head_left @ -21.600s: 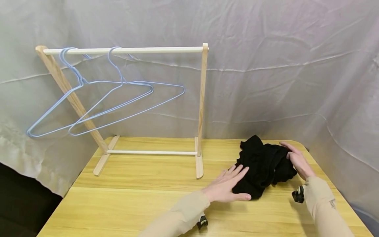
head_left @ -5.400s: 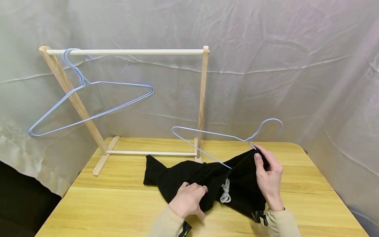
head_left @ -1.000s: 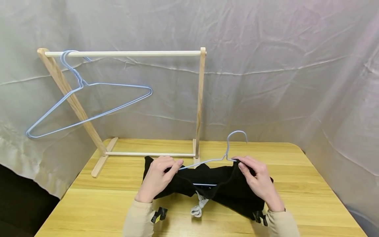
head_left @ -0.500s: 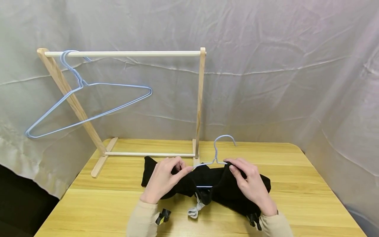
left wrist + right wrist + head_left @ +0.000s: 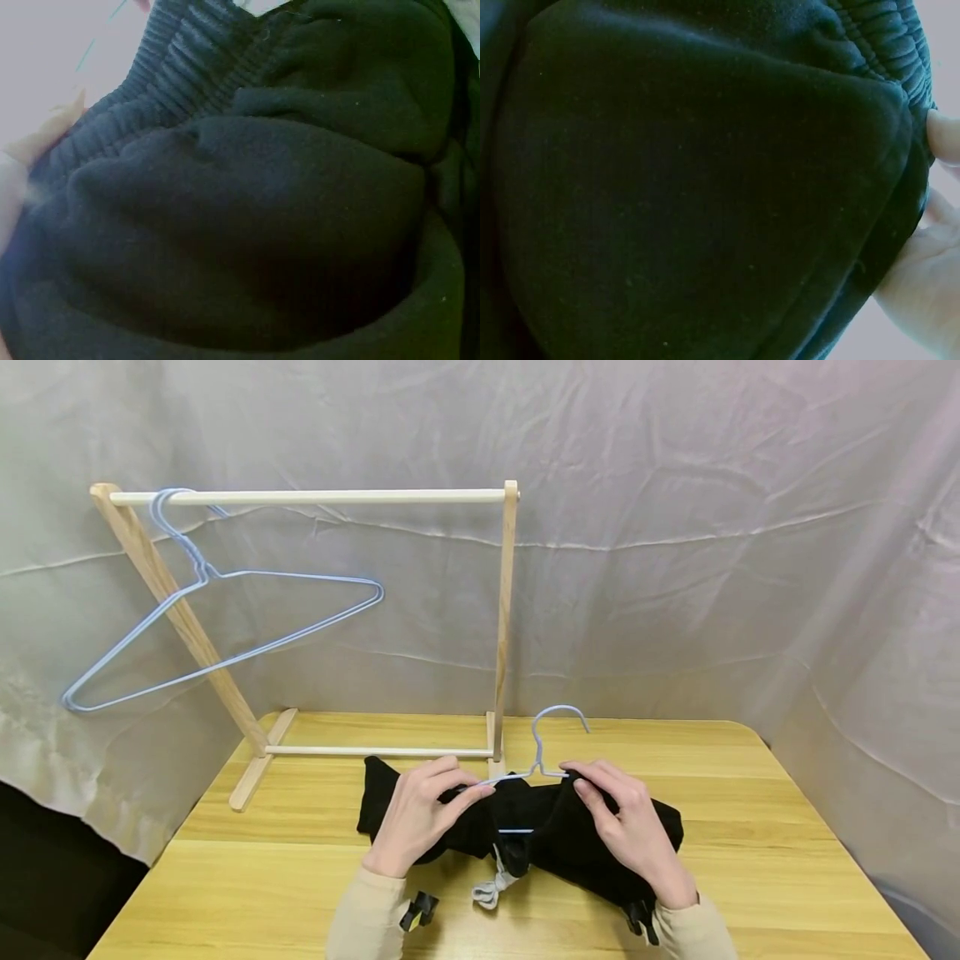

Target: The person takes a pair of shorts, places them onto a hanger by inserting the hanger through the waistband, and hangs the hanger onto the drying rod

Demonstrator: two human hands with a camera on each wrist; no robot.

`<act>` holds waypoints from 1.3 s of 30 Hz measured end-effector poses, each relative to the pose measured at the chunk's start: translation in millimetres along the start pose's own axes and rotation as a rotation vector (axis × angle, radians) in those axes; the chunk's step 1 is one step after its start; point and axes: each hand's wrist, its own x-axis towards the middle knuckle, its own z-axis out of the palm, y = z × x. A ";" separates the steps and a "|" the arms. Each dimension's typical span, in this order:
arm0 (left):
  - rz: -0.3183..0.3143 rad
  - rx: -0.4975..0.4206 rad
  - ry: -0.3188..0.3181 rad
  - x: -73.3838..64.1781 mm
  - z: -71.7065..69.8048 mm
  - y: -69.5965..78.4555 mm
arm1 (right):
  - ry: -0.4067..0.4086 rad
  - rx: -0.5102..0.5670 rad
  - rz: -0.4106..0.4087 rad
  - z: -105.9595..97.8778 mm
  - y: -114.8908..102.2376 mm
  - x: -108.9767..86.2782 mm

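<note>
Black pants (image 5: 592,852) with an elastic waistband lie bunched on the table, a pale drawstring (image 5: 491,891) hanging from the front. A light blue wire hanger (image 5: 537,745) sits inside the waist opening. Its hook sticks up and its lower bar shows within. My left hand (image 5: 423,810) pinches the waistband at the hanger's left arm; cloth and fingers hide that arm's end. On the other side, my right hand (image 5: 628,827) grips the waistband over the hanger's right shoulder. The left wrist view shows the gathered waistband (image 5: 172,82); in the right wrist view a thumb (image 5: 946,137) touches the cloth edge.
A wooden rack (image 5: 504,610) stands at the back left, its white top rail (image 5: 360,497) carrying more blue hangers (image 5: 292,575) at the left end. The pants lie close in front of its right foot. Grey curtain (image 5: 675,568) surrounds the table (image 5: 300,893).
The pants came from the right side to the middle, and one hanger left the rail and went into the waist. Lately both hands moved closer together; the hanger's hook shifted left.
</note>
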 end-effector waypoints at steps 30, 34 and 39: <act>-0.034 0.099 0.239 0.3 -9.3 -6.2 | 0.028 0.018 0.086 -14.3 17.4 -5.0; -0.034 0.117 0.276 1.2 -11.0 -6.3 | 0.043 0.038 0.073 -16.5 17.7 -3.8; -0.011 0.158 0.338 3.1 -12.2 -7.2 | 0.061 0.040 0.058 -18.2 17.5 -2.7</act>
